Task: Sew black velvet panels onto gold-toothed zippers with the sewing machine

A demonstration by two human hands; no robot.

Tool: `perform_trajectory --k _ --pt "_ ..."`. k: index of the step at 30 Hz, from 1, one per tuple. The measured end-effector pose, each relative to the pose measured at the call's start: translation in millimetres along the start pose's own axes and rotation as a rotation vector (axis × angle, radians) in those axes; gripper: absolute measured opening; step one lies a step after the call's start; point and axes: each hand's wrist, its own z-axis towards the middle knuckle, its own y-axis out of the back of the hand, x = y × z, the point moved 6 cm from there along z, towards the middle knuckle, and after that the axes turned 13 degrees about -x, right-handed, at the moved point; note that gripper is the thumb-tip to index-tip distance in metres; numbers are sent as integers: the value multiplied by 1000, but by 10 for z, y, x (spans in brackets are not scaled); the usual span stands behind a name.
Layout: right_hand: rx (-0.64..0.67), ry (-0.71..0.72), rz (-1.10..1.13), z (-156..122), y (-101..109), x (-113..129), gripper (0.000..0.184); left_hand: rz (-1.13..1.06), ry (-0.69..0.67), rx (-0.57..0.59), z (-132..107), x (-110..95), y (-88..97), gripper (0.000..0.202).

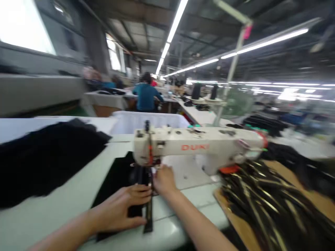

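Note:
A white sewing machine (195,143) with orange lettering stands before me, its needle area over a black fabric piece (111,183). Along the fabric's right side runs a narrow black zipper strip (148,218) with a goldish line, passing under the machine's head. My left hand (125,205) lies flat over the fabric and the strip, fingers stretched out and thumb apart. Close to the needle on the right is my right hand (164,179), its fingers curled together at the strip's edge. Blur and the machine head hide what its fingertips hold, if anything.
A heap of black fabric (52,157) covers the table's left. At right, a pile of black zipper strips with gold lines (267,202) rests on cardboard (240,225). Behind the machine is a white bin (151,118). A person in a blue top (146,97) sits farther back.

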Motion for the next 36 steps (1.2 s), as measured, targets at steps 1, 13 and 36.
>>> perform_trajectory --k 1,13,36 --pt "5 42 46 141 -132 297 23 19 20 20 -85 67 71 47" --pt "-9 69 89 173 -293 519 18 -67 32 -31 -116 95 93 53" --pt "-134 458 525 -201 7 586 37 131 292 121 -150 27 194 62"
